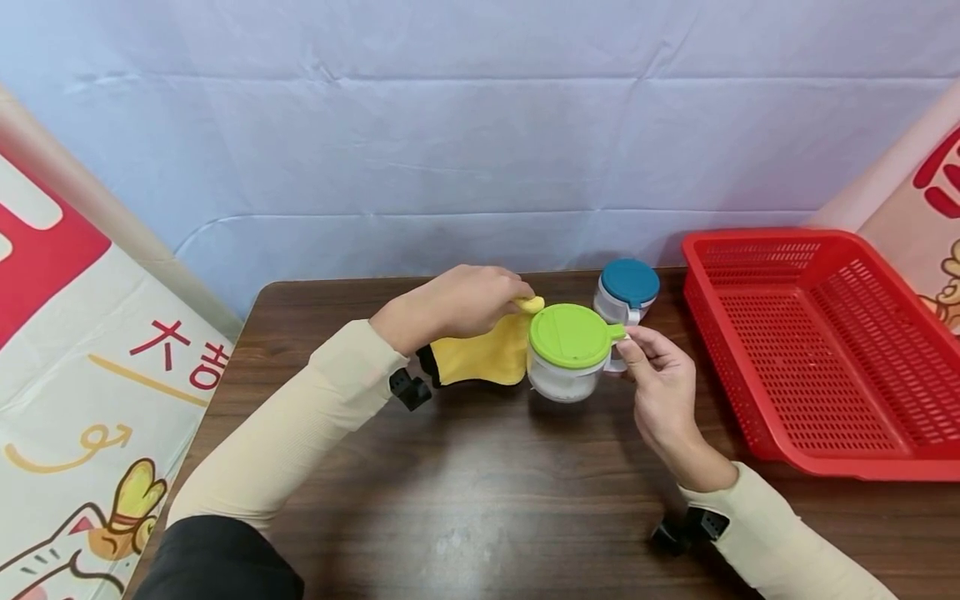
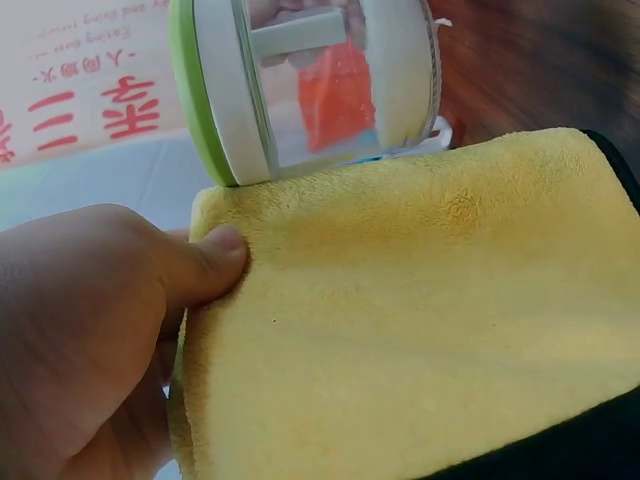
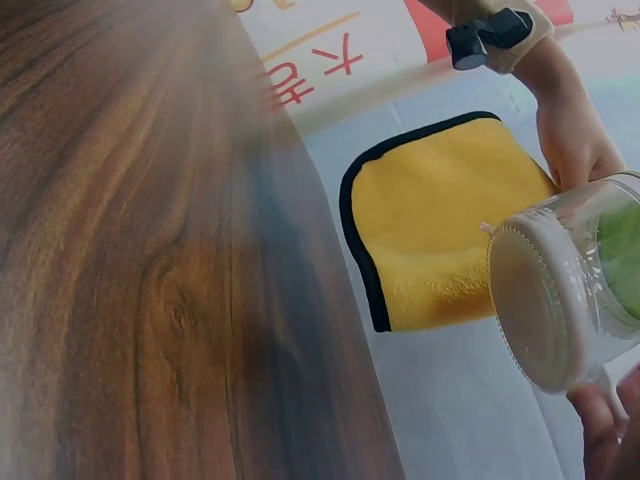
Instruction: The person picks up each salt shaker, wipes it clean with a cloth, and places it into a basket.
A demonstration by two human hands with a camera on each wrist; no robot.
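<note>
A clear seasoning jar [image 1: 564, 381] with a light green lid [image 1: 572, 335] is held up off the table, its base visible in the right wrist view. My right hand [image 1: 663, 379] grips the jar's handle on its right side. On the other side, my left hand [image 1: 468, 308] pinches a yellow cloth [image 2: 420, 300] with black edging between thumb and fingers. The cloth hangs down and its upper edge meets the jar's side. Behind stands a second jar with a blue lid [image 1: 630, 282], its white handle facing forward.
A red plastic basket [image 1: 750, 400] with perforated walls stands at the right of the dark wooden table [image 1: 465, 500]. A pale cloth wall [image 1: 480, 150] rises behind the table's back edge. Printed banners [image 1: 97, 400] hang at both sides.
</note>
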